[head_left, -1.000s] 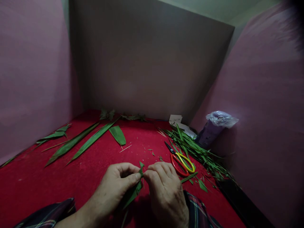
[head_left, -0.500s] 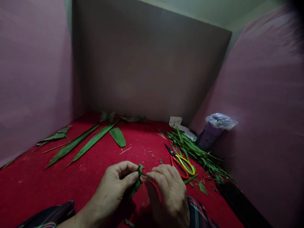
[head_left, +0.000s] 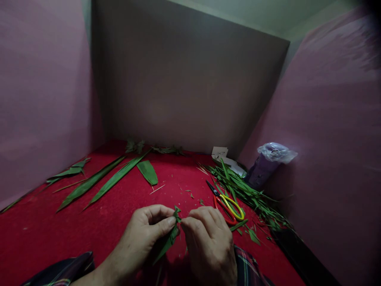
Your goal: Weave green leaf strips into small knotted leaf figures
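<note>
Red cloth (head_left: 44, 230) on the work surface, pink and grey panels around it. The leaf (head_left: 166, 243) is held at centre front, just above the cloth. The left hand (head_left: 145, 234) pinches its upper end, and the right hand (head_left: 208, 242) pinches alongside, fingertips touching. Scissors (head_left: 228, 202) lie just right of the hands, cuttings (head_left: 250, 192) beyond them, long leaves (head_left: 101, 180) far left.

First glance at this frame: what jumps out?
The left hand and right hand pinch a green leaf between them, low at centre over the red cloth. Just right of them lie scissors with red and yellow handles, beside a heap of trimmings. Long leaves lie spread at the far left.
</note>
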Available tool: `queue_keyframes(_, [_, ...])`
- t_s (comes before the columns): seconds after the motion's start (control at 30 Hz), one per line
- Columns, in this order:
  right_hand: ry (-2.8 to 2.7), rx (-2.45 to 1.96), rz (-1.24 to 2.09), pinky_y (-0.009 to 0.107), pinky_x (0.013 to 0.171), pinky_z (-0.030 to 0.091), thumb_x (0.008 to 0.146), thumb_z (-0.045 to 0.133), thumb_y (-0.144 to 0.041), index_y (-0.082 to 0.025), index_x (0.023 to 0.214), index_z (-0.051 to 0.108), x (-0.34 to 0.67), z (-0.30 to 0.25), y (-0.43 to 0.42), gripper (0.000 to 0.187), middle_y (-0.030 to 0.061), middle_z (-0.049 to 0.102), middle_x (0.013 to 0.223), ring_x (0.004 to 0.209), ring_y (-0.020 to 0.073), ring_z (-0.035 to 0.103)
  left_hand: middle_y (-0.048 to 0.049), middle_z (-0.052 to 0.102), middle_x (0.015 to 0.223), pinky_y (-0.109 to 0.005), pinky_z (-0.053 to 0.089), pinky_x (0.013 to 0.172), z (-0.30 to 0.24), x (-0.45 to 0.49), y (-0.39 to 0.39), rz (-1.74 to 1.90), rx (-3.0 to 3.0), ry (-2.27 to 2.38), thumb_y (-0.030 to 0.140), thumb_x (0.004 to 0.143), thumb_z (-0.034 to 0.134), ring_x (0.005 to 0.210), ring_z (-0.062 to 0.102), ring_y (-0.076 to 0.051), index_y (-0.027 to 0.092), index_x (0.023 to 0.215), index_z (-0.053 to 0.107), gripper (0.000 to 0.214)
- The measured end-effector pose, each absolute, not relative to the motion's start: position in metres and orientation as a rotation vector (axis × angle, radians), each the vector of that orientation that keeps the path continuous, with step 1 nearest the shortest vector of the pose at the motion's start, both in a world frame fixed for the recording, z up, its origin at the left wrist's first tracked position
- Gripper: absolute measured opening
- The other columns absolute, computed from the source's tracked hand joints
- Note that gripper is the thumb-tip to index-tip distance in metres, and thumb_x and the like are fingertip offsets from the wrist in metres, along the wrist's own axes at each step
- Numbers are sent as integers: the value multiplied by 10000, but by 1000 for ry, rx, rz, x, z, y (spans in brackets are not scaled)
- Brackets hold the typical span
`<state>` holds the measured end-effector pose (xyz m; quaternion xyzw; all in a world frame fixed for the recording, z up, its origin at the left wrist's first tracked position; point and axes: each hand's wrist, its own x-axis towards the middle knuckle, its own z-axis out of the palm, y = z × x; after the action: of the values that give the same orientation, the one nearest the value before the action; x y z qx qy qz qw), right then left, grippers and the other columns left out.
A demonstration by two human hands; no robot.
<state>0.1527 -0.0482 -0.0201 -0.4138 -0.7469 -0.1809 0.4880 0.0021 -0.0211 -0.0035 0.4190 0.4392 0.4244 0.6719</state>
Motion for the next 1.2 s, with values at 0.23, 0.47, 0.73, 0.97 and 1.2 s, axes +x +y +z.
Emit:
queue_keyframes(0.23, [-1823,-1009,-368,331,651,393,879,502,-104,-154,823,595,154,-25,-46,120,57,630,757,706,183,538,58,542,479,-185,263,423,4,5,-24,934,994,1042,282,553,790,434,380,-61,123,645,666,222])
queue_keyframes(0.47, [-1853,-1022,-329,324,644,390,887,502,-115,-162,824,586,155,-27,-48,116,49,616,747,706,183,536,45,542,502,-209,279,476,4,6,-23,885,1091,1052,282,570,762,467,394,-76,99,653,664,223])
queue_keyframes(0.73, [-1861,-1027,-265,307,617,411,881,500,-106,-167,792,585,153,-25,-48,137,39,603,714,669,169,525,51,531,487,-203,291,471,-3,5,-21,854,1044,1024,296,559,781,462,405,-78,107,631,655,238])
queue_keyframes(0.97, [-1631,-997,-409,459,827,424,846,540,-124,-201,971,606,156,-23,-55,160,91,574,990,942,244,523,54,584,501,-179,314,446,-3,3,-20,975,953,978,300,595,784,440,448,-71,146,685,646,225])
queue_keyframes(1.2, [-1777,-1008,-349,342,628,343,803,580,-102,-179,831,658,153,-25,-53,113,11,572,626,628,156,474,44,637,576,-169,394,517,-7,4,-20,1070,906,906,301,570,828,525,517,-76,164,685,681,232])
